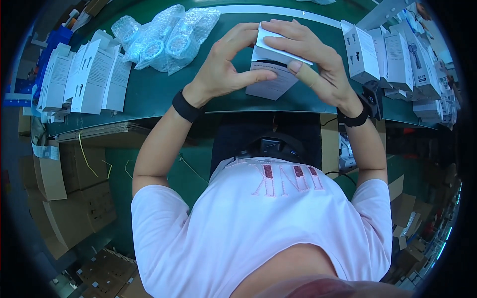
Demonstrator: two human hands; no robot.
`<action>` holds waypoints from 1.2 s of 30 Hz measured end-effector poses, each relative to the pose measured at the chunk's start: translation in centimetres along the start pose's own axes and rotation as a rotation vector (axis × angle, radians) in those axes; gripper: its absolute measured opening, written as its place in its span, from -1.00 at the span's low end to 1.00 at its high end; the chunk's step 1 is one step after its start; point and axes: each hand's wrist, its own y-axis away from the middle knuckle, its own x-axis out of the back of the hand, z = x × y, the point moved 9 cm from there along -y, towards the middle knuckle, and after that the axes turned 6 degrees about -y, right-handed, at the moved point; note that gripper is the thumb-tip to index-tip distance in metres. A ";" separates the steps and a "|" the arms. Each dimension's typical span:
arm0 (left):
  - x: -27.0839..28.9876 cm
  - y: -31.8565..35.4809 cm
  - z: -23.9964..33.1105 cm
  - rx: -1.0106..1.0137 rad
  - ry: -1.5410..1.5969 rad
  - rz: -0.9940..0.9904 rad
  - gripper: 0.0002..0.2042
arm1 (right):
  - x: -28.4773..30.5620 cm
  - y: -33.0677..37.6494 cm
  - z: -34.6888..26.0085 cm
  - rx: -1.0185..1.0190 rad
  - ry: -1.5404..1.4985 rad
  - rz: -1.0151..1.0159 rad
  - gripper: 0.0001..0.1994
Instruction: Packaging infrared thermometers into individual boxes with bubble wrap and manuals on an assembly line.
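Head view showed both hands, left hand (223,69) and right hand (318,64), clamped on a small white box (271,49) above the green table (149,94), its flap seemingly not yet closed.

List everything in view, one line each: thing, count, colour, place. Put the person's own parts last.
small carton: one, white, held in both hands over the belt
leaflet: one, white, under the carton, pinched by the left thumb
upright cartons, left: several, white, standing on the belt
upright cartons, right: many, white, in a row at the belt's right end
bubble-wrapped items: a pile, clear wrap, far side of belt
belt: one, green
cardboard boxes: several, brown, on the floor lower left
wristbands: two, black
left hand: on the carton's left side
right hand: over the carton top
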 end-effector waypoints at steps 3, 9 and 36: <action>0.1 1.2 -0.9 0.018 0.104 0.063 -0.31 | -0.6 0.0 0.7 -0.050 0.087 -0.134 -0.63; 0.7 0.9 -1.3 0.005 0.101 0.079 -0.18 | -1.5 -0.8 0.4 -0.040 0.265 -0.228 -0.63; -11.6 -25.4 -33.2 0.066 -0.678 -0.618 0.08 | 22.4 31.8 -29.0 -0.584 1.477 1.450 -0.48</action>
